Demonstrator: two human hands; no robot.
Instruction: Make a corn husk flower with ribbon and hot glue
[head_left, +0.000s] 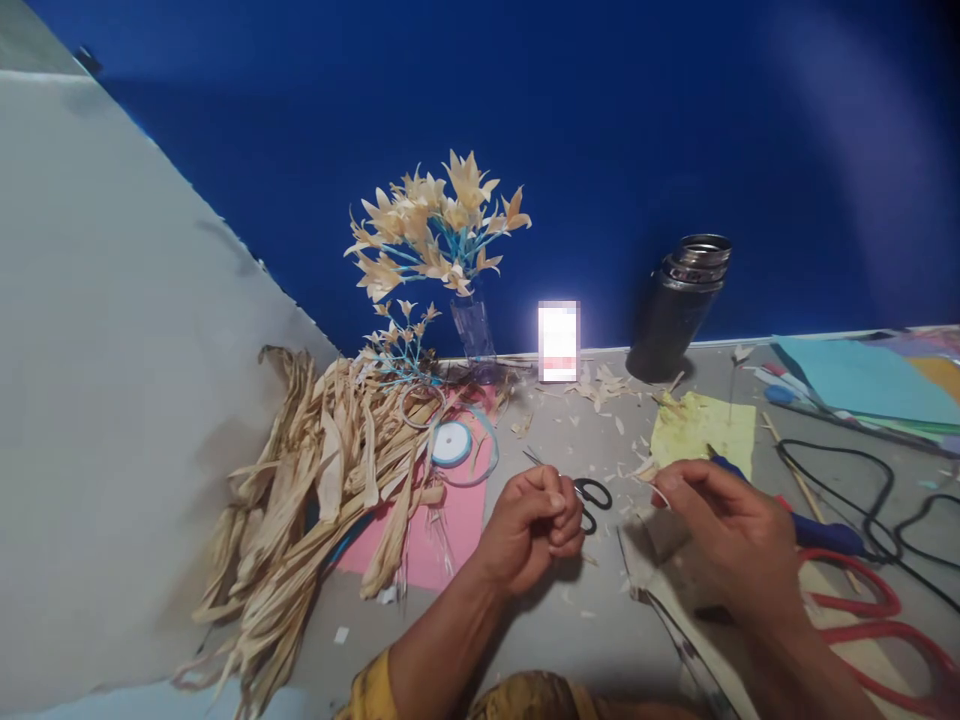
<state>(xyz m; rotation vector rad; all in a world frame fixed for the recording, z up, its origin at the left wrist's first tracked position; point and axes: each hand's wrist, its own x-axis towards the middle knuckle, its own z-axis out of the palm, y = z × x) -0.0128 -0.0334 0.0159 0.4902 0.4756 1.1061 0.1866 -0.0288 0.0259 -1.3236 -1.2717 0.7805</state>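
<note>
My left hand (534, 525) is curled into a fist just left of small black-handled scissors (589, 495) lying on the grey table (547, 620). What the fist holds is hidden. My right hand (731, 525) has fingertips pinched together on something thin and pale that I cannot name. It hovers over a strip of pale husk (675, 590). A blue-handled tool (817, 532) lies right behind that hand.
Dried corn husks (315, 500) pile at left beside pink paper (450, 525) and a ribbon spool (451, 443). A vase of husk flowers (439, 235), a lit phone (559, 341), and a metal flask (679, 305) stand by the blue wall. Red scissors (877, 615), black cable (874, 495), yellow paper (705, 430), and coloured sheets (862, 380) are at right.
</note>
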